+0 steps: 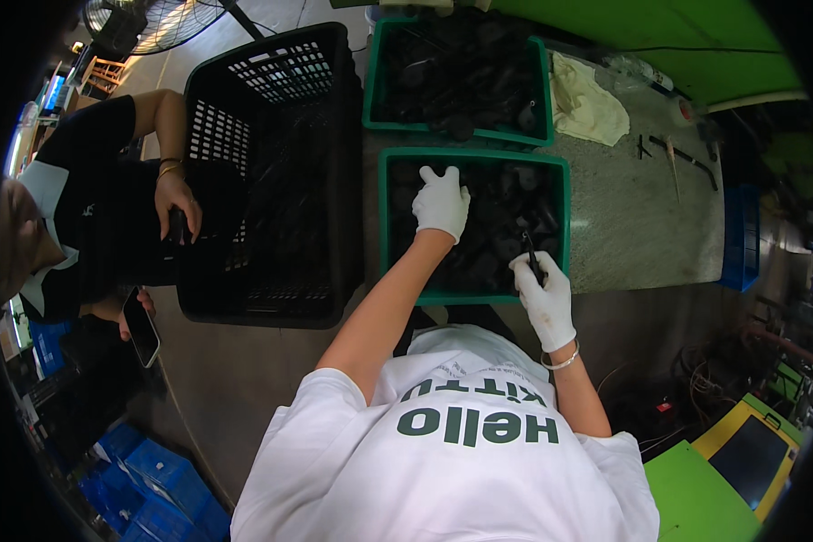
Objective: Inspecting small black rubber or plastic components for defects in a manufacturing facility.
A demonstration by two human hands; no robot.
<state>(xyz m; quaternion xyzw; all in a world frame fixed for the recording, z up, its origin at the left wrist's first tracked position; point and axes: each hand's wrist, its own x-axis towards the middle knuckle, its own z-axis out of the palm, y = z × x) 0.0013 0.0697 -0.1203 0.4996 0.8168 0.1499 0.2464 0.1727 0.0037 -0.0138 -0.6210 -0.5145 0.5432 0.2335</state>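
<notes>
Two green trays stood on the grey worktop. The nearer green tray (565, 226) held a heap of black moulded parts (501, 230); the farther green tray (370, 81) held more of the same dark pieces. A large black perforated crate (271, 172) stood just left of both; its contents could not be made out.

The left hand (441, 200), in a white glove, lay palm-down inside the nearer tray, fingers spread and loosely curled over the black parts at the upper left; whether it gripped one could not be told. The right hand (542, 294), also gloved, was closed around a slim black tool (533, 260) at the tray's lower right, its tip pointing up into the parts.

A cream cloth (587, 104) lay beside the farther tray. A second person's hand (176, 200) rested at the crate's left wall. Individual parts were too dark to distinguish.
</notes>
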